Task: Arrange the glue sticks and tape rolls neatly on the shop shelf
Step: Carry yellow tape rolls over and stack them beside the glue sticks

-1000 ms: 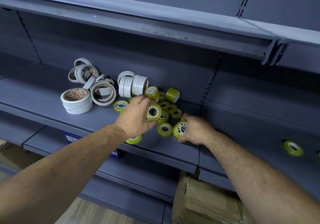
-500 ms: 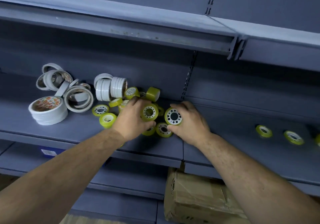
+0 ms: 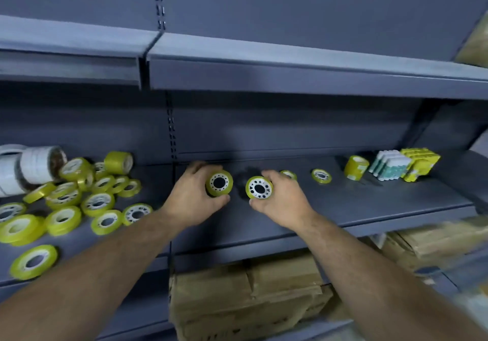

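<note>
Each hand carries one yellow tape roll over the shelf (image 3: pixel 369 208): the left hand (image 3: pixel 194 198) has its fingers wrapped round a thick roll (image 3: pixel 219 183), the right hand (image 3: pixel 281 198) pinches a thinner roll (image 3: pixel 259 188), both faces turned to the near side. To my eye these belong further right, by the loose rolls (image 3: pixel 321 176) and the standing roll (image 3: pixel 356 167); set them flat and in line; the heap (image 3: pixel 79 195) at the left waits.

A single head-worn wide-angle view looks forward and down at the grey shelf (image 3: pixel 343 203) from close range, both forearms entering from below. Its right edge appears smeared, probably by motion.
</note>
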Action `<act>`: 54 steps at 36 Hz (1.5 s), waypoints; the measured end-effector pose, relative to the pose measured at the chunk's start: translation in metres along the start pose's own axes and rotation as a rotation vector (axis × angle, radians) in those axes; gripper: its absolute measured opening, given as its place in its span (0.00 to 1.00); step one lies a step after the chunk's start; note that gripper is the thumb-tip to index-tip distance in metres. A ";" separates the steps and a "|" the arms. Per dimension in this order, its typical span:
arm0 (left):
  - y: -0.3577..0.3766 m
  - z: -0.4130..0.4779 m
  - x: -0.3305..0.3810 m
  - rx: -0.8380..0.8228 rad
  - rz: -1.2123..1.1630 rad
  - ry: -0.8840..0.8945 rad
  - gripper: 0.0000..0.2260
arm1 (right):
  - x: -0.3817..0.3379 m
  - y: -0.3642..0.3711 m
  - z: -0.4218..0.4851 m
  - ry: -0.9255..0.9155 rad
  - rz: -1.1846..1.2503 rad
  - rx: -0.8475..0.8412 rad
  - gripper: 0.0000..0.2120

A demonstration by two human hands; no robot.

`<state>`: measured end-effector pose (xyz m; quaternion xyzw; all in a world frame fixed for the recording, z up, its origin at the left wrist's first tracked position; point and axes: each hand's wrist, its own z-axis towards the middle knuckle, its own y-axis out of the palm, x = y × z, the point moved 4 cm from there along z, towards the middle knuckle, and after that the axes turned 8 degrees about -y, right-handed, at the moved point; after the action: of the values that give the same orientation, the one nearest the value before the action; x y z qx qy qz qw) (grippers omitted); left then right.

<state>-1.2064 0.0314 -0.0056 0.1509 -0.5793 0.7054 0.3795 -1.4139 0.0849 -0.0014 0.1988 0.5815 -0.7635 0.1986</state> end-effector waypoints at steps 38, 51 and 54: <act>0.212 0.134 0.110 -0.291 0.287 -0.140 0.23 | 0.228 -0.126 0.047 0.113 0.019 -0.006 0.35; 0.217 0.146 0.119 -0.442 0.490 -0.153 0.33 | 0.233 -0.127 0.078 0.001 0.008 -0.066 0.32; 0.216 0.145 0.125 -0.443 0.520 -0.109 0.26 | 0.236 -0.124 0.083 -0.003 0.000 -0.086 0.33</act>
<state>-1.4763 -0.0670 -0.0348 -0.0503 -0.7569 0.6266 0.1790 -1.6852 0.0182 -0.0073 0.1888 0.6133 -0.7382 0.2078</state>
